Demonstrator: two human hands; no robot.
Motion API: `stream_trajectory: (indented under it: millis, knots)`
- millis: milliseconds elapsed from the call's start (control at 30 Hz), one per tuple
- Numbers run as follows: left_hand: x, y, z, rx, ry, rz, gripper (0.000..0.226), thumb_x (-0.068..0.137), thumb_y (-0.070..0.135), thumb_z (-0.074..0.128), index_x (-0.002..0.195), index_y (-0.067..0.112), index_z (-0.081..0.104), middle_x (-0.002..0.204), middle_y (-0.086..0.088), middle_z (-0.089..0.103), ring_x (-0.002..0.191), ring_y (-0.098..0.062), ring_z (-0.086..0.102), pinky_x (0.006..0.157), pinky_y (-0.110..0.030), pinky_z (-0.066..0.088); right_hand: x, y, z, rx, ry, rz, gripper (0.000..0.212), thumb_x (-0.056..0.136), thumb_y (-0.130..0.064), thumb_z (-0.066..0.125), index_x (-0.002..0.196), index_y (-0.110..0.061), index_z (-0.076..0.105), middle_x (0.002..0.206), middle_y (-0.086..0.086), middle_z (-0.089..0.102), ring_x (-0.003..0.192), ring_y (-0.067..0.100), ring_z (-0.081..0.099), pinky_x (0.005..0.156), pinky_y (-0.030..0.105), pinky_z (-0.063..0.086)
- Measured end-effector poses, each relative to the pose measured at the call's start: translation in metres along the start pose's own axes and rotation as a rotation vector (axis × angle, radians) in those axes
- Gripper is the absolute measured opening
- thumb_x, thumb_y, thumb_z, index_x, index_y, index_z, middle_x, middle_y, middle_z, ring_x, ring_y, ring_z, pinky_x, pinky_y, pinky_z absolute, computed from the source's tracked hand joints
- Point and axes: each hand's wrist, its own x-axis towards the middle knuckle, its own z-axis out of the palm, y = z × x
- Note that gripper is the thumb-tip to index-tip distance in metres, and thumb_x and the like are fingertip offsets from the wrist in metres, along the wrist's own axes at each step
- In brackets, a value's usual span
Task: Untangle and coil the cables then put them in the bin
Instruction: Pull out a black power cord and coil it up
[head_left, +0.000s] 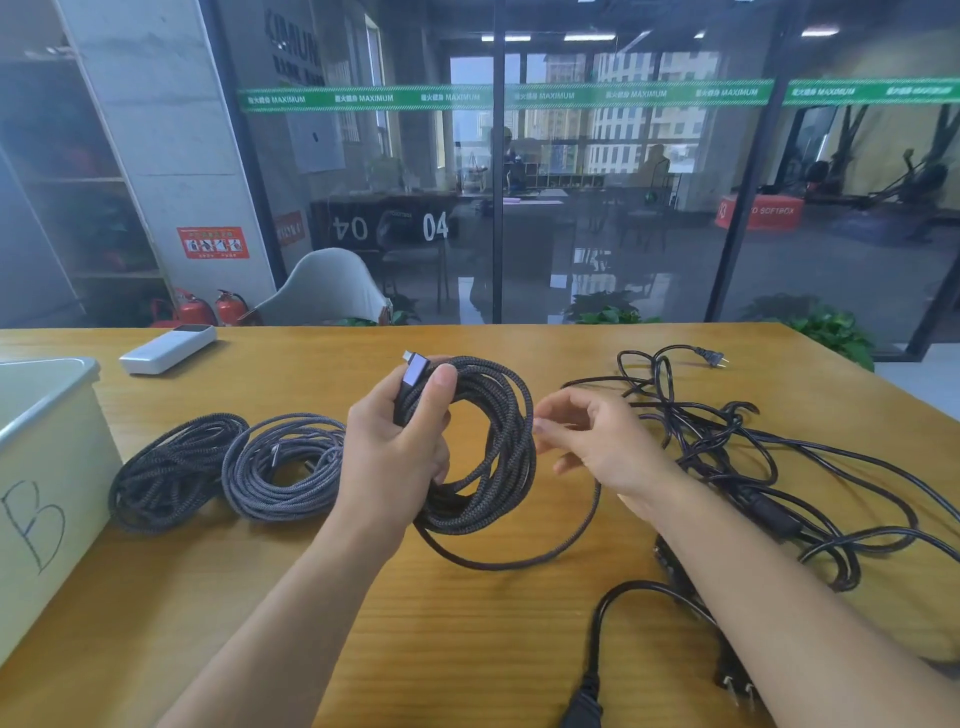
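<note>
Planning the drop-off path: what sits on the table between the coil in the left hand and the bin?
In the head view, two finished braided coils lie side by side between the held coil and the bin, the darker one nearest the bin.

Two coils (228, 467) lie between bin (47, 395) and tangled cables (753, 467)

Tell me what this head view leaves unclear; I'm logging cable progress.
- Bin: inside hidden by its own wall, left edge cuts it off.
- Smooth black cables: tangled, number unclear; one plug is cut off at the bottom edge.
- Right hand: fingertips blurred; its contact with the held coil is unclear.
</note>
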Motion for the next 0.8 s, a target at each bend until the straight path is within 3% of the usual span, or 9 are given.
stream_trajectory:
  millis: [133,200,300,367,467,533,600,700,800]
  knots:
    - [-0.001,-0.003,0.002,-0.006,-0.025,-0.01,0.024,0.094,0.05,0.062,0.086,0.029,0.07,0.06,-0.008,0.04,0.047,-0.023,0.034,0.052,-0.034,0.038,-0.003,-0.004,0.017,0.151,-0.156,0.029,0.016,0.097,-0.006,0.071,0.112,-0.004,0.076,0.111,0.019,0.077,0.096,0.023,0.074,0.082,0.035,0.063]
    - [-0.001,-0.005,0.002,-0.012,-0.03,-0.017,0.03,0.095,0.05,0.061,0.093,0.021,0.069,0.059,-0.007,0.04,0.048,-0.024,0.034,0.052,-0.034,0.038,-0.004,-0.005,0.021,0.254,-0.235,0.082,0.019,0.096,-0.004,0.069,0.114,-0.006,0.075,0.116,0.012,0.077,0.1,0.022,0.073,0.083,0.031,0.061]
    - [0.0,-0.006,0.002,-0.021,-0.026,-0.038,0.032,0.098,0.048,0.061,0.093,0.017,0.067,0.061,-0.001,0.044,0.047,-0.023,0.035,0.051,-0.035,0.037,-0.006,-0.008,0.022,0.429,-0.358,0.166,0.032,0.1,-0.007,0.062,0.131,-0.001,0.065,0.122,0.02,0.072,0.1,0.026,0.069,0.081,0.03,0.06]
    - [-0.002,-0.007,0.004,-0.009,-0.031,-0.048,0.031,0.096,0.049,0.061,0.087,0.021,0.065,0.063,-0.003,0.046,0.047,-0.023,0.036,0.051,-0.037,0.037,-0.01,-0.011,0.023,0.482,-0.383,0.196,0.035,0.107,-0.022,0.052,0.136,-0.006,0.063,0.121,0.021,0.07,0.102,0.029,0.068,0.087,0.036,0.057]
    - [-0.005,-0.009,0.008,0.001,-0.047,-0.07,0.03,0.096,0.049,0.062,0.079,0.024,0.064,0.062,-0.005,0.043,0.051,-0.025,0.035,0.054,-0.044,0.035,-0.017,-0.018,0.024,0.621,-0.541,0.197,0.069,0.104,-0.064,0.035,0.136,-0.011,0.065,0.103,0.013,0.071,0.098,0.029,0.067,0.093,0.043,0.051]
    - [-0.004,-0.009,0.008,-0.008,-0.027,-0.084,0.03,0.099,0.045,0.061,0.078,0.024,0.061,0.061,-0.002,0.043,0.051,-0.024,0.035,0.052,-0.04,0.035,-0.018,-0.019,0.021,0.63,-0.686,0.061,0.083,0.089,-0.073,0.059,0.143,-0.01,0.057,0.106,0.009,0.067,0.106,0.029,0.062,0.099,0.044,0.049]
    - [-0.002,-0.007,0.006,-0.012,-0.008,-0.081,0.032,0.1,0.044,0.06,0.083,0.017,0.059,0.062,-0.003,0.043,0.05,-0.023,0.034,0.053,-0.04,0.034,-0.017,-0.018,0.016,0.543,-0.762,-0.045,0.088,0.079,-0.052,0.085,0.148,-0.011,0.049,0.112,0.007,0.062,0.11,0.028,0.057,0.106,0.05,0.044]
    - [-0.001,-0.007,0.005,0.014,0.009,-0.051,0.036,0.1,0.044,0.06,0.087,0.011,0.058,0.062,-0.004,0.044,0.05,-0.024,0.035,0.054,-0.044,0.035,-0.021,-0.022,0.024,0.381,-0.626,-0.09,0.068,0.08,-0.008,0.086,0.141,-0.016,0.054,0.098,0.002,0.059,0.096,0.02,0.055,0.098,0.046,0.044]
    - [-0.002,-0.007,0.007,0.056,0.012,-0.011,0.032,0.101,0.042,0.061,0.079,0.019,0.058,0.057,-0.004,0.044,0.049,-0.024,0.037,0.051,-0.043,0.036,-0.031,-0.028,0.045,0.35,-0.344,-0.126,0.029,0.087,-0.02,0.081,0.111,-0.025,0.067,0.082,-0.004,0.061,0.084,0.014,0.059,0.087,0.03,0.053]
